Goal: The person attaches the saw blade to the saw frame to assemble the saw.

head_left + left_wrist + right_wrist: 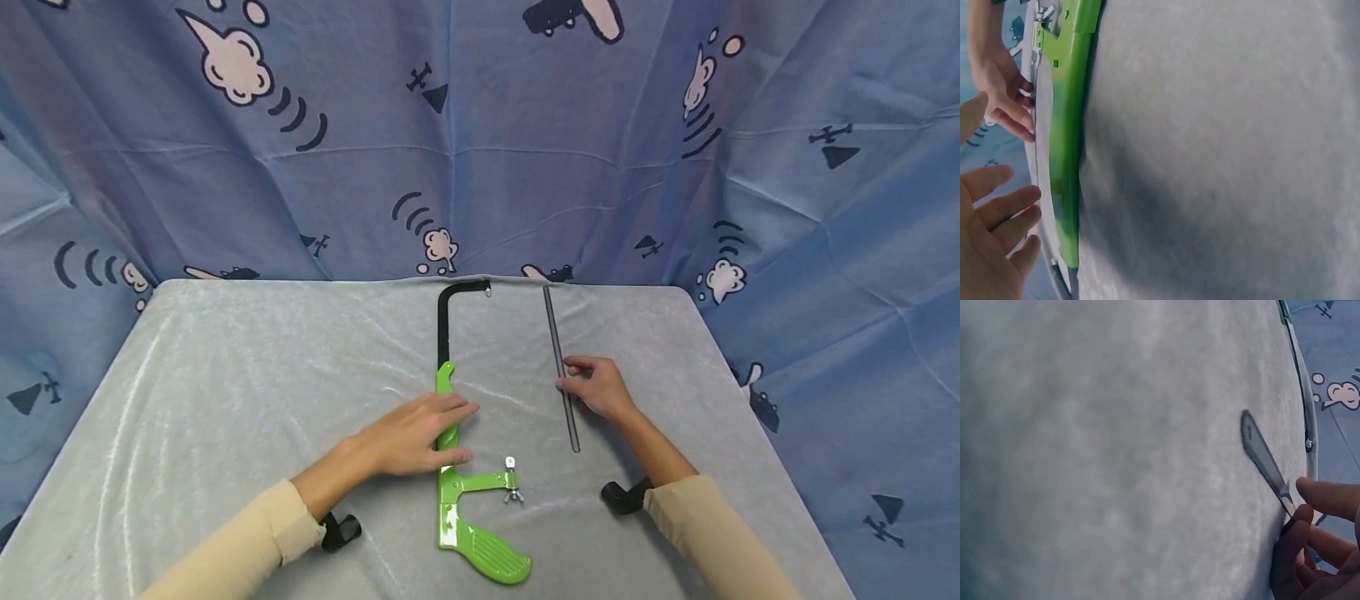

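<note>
A green and black hacksaw frame (447, 521) lies lengthwise on the cloth-covered table, handle towards me. My left hand (420, 433) is over its green middle, fingers fairly straight and spread; whether they touch it I cannot tell. In the left wrist view, green metal (1069, 125) runs beside those spread fingers (1007, 209). To the right is a thin grey hacksaw blade (553, 329), apart from the frame. My right hand (597, 387) holds the blade near its middle with bent fingers. One blade end (1260, 450) shows in the right wrist view; fingers hide part of it.
A grey cloth (262, 375) covers the table. Behind it and at both sides hangs a blue patterned curtain (480, 192). Black wrist mounts (626, 497) sit under both sleeves. A bolt with a wing nut (513, 495) sticks out from the frame's short arm.
</note>
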The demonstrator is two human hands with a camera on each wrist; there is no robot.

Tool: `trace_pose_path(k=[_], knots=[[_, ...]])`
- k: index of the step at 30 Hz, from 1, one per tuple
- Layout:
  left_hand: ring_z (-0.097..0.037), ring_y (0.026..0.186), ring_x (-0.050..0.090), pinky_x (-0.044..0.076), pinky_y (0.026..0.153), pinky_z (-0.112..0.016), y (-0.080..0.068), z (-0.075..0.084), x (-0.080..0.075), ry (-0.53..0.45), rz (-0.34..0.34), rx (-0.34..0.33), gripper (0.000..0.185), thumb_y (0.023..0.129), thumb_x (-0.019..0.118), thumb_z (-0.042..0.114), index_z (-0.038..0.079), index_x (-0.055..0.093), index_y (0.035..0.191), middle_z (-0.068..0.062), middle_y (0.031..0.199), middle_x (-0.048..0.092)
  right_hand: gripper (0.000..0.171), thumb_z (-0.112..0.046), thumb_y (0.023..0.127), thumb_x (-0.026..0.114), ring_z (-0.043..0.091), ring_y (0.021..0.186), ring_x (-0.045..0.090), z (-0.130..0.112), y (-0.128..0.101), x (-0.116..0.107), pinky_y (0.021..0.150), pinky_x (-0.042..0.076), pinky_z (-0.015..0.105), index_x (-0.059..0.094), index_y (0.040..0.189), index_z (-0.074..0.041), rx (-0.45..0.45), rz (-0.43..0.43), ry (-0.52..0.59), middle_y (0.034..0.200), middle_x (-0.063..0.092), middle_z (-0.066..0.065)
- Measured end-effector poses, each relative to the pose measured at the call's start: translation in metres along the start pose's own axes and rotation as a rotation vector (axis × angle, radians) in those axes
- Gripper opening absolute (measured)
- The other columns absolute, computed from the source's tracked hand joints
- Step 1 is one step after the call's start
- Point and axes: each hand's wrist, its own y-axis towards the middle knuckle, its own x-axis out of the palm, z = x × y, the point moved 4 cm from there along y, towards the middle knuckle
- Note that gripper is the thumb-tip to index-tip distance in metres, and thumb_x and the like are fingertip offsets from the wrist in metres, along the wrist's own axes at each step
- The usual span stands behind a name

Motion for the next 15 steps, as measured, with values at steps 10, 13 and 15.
trace_pose_path(k=[10, 13, 15], knots=[[-0.023, 0.126, 0.056, 0.042, 0.107, -0.038, 0.005, 0.009, 0.009, -0.088, -0.02, 0.042, 0.068, 0.093, 0.065, 0.046, 0.003, 0.049, 0.144, -0.01, 0.135, 0.06, 0.044, 0.0, 0.082, 0.075, 0.019, 0.072, 0.051, -0.004, -0.001, 0.002, 0.067, 0.044, 0.03, 0.063, 0.123, 0.008, -0.067, 0.039, -0.107, 0.098, 0.063, 0.016], [-0.021, 0.125, 0.056, 0.041, 0.107, -0.035, 0.007, 0.011, 0.012, -0.169, -0.04, 0.025, 0.07, 0.091, 0.069, 0.044, 0.002, 0.049, 0.144, -0.009, 0.133, 0.062, 0.043, 0.0, 0.081, 0.075, 0.023, 0.079, 0.05, -0.006, -0.001, 0.003, 0.075, 0.04, 0.034, 0.064, 0.122, 0.008, -0.089, 0.046, -0.132, 0.096, 0.063, 0.015], [-0.019, 0.124, 0.057, 0.041, 0.107, -0.034, 0.009, 0.012, 0.014, -0.227, -0.058, 0.009, 0.071, 0.091, 0.07, 0.043, 0.002, 0.049, 0.144, -0.008, 0.13, 0.064, 0.043, 0.0, 0.081, 0.075, 0.025, 0.08, 0.05, -0.006, -0.001, 0.003, 0.076, 0.04, 0.036, 0.063, 0.121, 0.008, -0.094, 0.048, -0.132, 0.095, 0.063, 0.015]])
